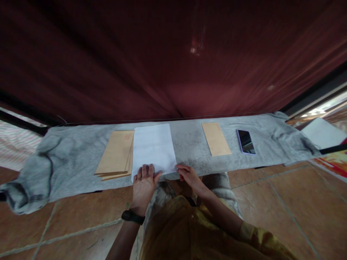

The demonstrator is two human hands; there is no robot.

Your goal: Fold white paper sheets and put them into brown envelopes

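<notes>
Left hand (144,182) lies flat, fingers spread, on the white paper sheet (153,148) at six o'clock; right hand (188,174) pinches its corner. Best kept square.

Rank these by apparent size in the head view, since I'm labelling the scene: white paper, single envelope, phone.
1. white paper
2. single envelope
3. phone
All three lie on the same grey cloth, so the ranking seems safe.

White paper (154,148), tan envelopes (117,155), mottled grey cloth (67,162), maroon curtain (162,57).
</notes>
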